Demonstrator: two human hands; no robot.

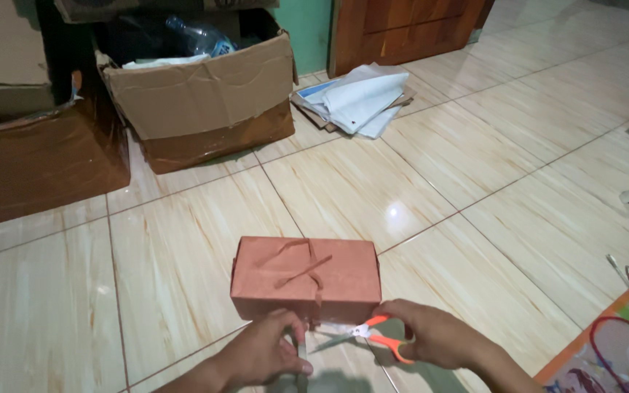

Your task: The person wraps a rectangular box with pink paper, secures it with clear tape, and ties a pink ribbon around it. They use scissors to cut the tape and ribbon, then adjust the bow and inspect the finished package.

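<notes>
**Cutting a strip at the near side of the brown box**

We are mid-cut. Our right hand (438, 336) is closed through the loops of the orange-handled steel scissors (373, 336), whose blades point leftward toward our left hand (263, 355). Our left hand pinches a narrow, pale, shiny strip (301, 349), probably tape, which runs down from the box's near edge; whether the blades have already closed on it, we cannot tell. The two hands sit close together, just apart, with the scissor tips between them.

The rectangular brown paper-wrapped box (306, 278) lies on the pale tiled floor (183, 276) directly beyond both hands, its near edge almost touching our fingers. Thin brown strips lie crossed on its top.

As we judge it, the next move calls for keeping the strip taut with the left hand while the right closes the blades cleanly across it, clear of the left fingers.

Well beyond the hands, to the left, stands an open corrugated cardboard carton (205, 98); farther ahead lies a stack of white papers (362, 98).
</notes>
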